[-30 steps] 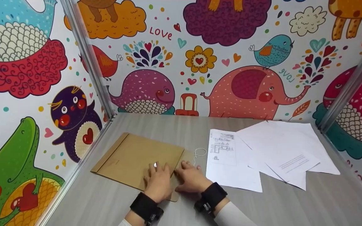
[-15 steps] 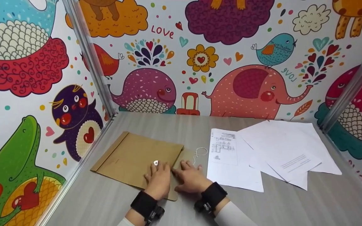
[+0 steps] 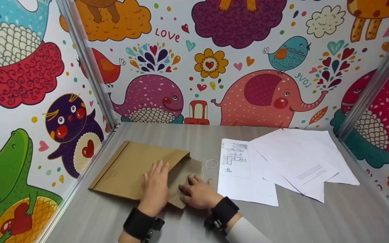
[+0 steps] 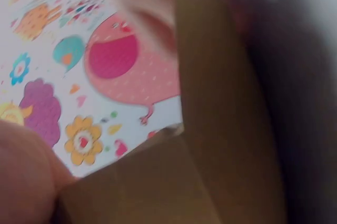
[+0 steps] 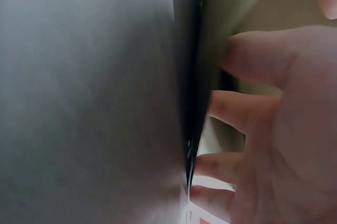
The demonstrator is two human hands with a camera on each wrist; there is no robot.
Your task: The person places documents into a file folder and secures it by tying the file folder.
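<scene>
A brown kraft paper envelope (image 3: pixel 127 170) lies on the grey table with its mouth gaping toward the right. My left hand (image 3: pixel 155 189) holds its upper layer near the mouth, fingers lying along the top; the thumb is hidden in the head view. In the left wrist view, part of that hand (image 4: pixel 23 174) meets the brown paper. My right hand (image 3: pixel 199 192) presses its fingertips on the envelope's flap (image 3: pixel 192 167). Up close in the right wrist view, the fingers (image 5: pixel 247 110) are spread against the flap. A thin white string (image 3: pixel 211 164) trails from the flap.
Several white printed sheets overlap on the right of the table, with a drawing sheet (image 3: pixel 245 182) nearest the right hand and plainer pages (image 3: pixel 295 152) beyond it. Metal-framed walls with cartoon animal prints (image 3: pixel 255 98) enclose the table at the back and sides.
My left hand has shifted left and up over the envelope, covering its round white button. The mouth has lifted apart. My right hand stays on the flap, which now rises slightly.
</scene>
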